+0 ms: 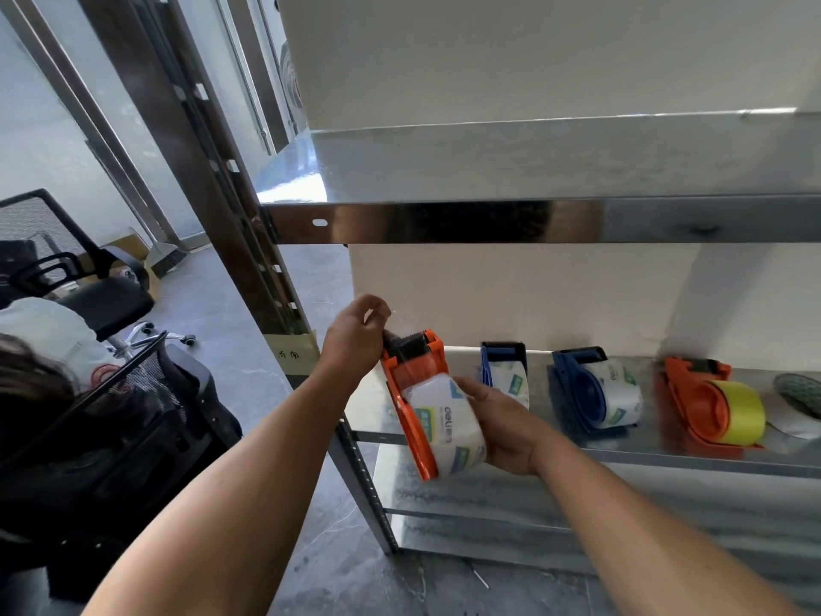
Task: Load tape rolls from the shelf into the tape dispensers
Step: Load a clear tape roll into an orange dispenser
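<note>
An orange tape dispenser with a clear tape roll on its hub is held in the air in front of the metal shelf. My right hand grips the roll from the right side. My left hand is curled at the dispenser's black cutter end, fingers pinching there; whether they hold the tape's loose end I cannot tell. On the shelf lie a blue dispenser with clear tape, a second blue one, and an orange dispenser with yellow tape.
A green-patterned roll shows at the shelf's right edge. The upper shelf rail runs above my hands. The rack's upright post stands left, with black office chairs and a seated person's back beyond it. Grey floor lies below.
</note>
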`<state>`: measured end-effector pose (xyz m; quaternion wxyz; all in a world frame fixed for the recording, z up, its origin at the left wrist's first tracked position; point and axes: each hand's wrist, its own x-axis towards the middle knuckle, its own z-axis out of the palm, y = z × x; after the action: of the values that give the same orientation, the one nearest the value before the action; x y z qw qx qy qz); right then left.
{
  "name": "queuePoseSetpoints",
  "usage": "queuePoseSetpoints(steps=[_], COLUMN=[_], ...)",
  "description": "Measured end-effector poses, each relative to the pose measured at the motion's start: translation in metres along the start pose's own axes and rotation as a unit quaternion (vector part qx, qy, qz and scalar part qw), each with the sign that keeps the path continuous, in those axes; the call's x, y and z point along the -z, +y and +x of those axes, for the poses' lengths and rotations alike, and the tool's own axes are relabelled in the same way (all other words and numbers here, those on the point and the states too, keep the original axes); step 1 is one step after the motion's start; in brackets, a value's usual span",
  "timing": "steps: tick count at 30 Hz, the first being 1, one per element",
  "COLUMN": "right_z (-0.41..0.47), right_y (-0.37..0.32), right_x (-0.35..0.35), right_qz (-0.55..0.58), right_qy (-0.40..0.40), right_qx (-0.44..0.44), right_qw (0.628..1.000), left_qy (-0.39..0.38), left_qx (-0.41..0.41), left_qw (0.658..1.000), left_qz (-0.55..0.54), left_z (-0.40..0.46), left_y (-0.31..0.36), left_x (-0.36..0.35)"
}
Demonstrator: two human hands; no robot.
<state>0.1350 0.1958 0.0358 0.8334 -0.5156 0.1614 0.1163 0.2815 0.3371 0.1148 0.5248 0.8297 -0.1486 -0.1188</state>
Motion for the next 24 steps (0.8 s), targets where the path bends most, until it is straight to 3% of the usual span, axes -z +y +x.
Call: queuePoseSetpoints(steps=[12,24], right_z=[0.005,-0.004], right_y=[0.008,0.007], right_x=[0.004,0.009], right_qz=[-0.027,-0.001], right_qy=[0.032,0.009], right_qx=[0.003,-0.012], right_qw=[0.999,1.000], left_qy=[0.013,0.020], left_qx=[0.019,0.079], left_qw=[1.000,0.996], left_qz=[0.003,-0.032], left_z=[-0.006,0.004], left_y=[0.002,-0.012], left_x=[-0.007,-0.010])
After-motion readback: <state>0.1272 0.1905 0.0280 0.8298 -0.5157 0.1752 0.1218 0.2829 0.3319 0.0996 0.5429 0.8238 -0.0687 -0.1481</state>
